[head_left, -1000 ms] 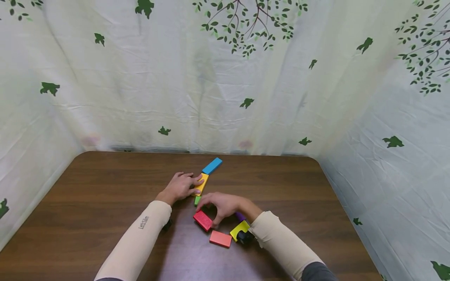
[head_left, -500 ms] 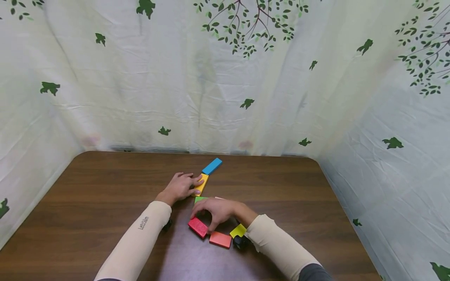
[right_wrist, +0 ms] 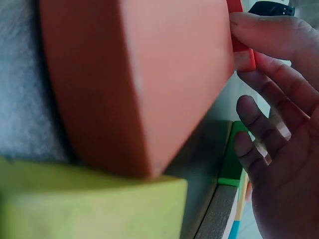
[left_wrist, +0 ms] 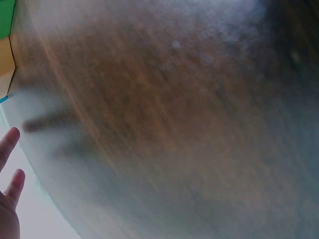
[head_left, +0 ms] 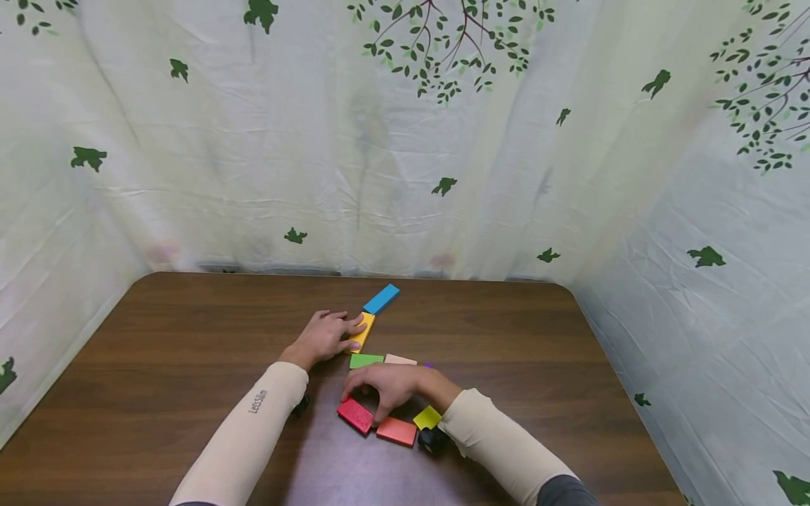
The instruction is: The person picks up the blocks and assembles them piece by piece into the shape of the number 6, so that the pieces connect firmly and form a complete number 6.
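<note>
"Where's the red block (head_left: 356,416)?"

"Take 12 as the far side of the worktop (head_left: 506,330). It lies at about 6 o'clock from the green block (head_left: 367,361), in the right hand (head_left: 389,386): fingers pinched on it, thumb at its 3 o'clock end, a finger at 11."

"Any gap around it?"

"Little at 4 o'clock, where its corner almost meets the coral block (head_left: 396,431); I can't tell if they touch. Wood shows between it and the green block, partly under the hand. Towards 9 o'clock, the worktop runs wide to its side edge."

"And the left hand (head_left: 325,336)?"

"Fingers spread wide, thumb and a fingertip resting on the amber block (head_left: 363,333), at 12 from the green one."

"The tightest edge?"

"The blue block (head_left: 381,299), at 1 o'clock from the amber, ends just short of the worktop's far edge. The pale pink block (head_left: 400,360) sits at 3 o'clock beside the green, and the yellow block (head_left: 427,418) at 2 from the coral, partly hidden."
</note>
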Demonstrator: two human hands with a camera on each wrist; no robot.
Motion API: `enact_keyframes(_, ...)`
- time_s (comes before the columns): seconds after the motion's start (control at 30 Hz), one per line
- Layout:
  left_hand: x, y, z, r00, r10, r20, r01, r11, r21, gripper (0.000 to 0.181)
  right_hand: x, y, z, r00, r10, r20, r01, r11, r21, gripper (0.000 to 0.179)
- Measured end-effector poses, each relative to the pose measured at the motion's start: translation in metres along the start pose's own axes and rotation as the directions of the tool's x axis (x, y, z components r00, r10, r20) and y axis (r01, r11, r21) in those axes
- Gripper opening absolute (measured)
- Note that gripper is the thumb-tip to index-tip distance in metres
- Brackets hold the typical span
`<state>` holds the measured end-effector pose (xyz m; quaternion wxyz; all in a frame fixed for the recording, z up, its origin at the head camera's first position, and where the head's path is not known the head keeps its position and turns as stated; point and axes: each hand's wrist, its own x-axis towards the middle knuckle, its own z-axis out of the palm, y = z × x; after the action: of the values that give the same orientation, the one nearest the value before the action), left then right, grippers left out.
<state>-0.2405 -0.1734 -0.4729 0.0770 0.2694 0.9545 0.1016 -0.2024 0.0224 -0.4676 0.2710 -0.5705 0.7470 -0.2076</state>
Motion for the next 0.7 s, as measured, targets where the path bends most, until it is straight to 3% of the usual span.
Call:
enact_keyframes(0.4,-0.0003,0.0008,0.0008,1.0,-0.014,-0.001,0.014,1.0,-0.005,0.055,-0.0002,-0.0011,0.0003,0.999,0.029,0.019,-0.029,1.0,-0.005,0.058)
enact_keyframes(0.7,-0.0006,-0.0001,0.0005,1.0,-0.015,-0.005,0.015,1.0,-0.016,0.055,0.0026,-0.0036,0.0027,1.0,-0.012,0.002,0.012,0.999,-0.037,0.052)
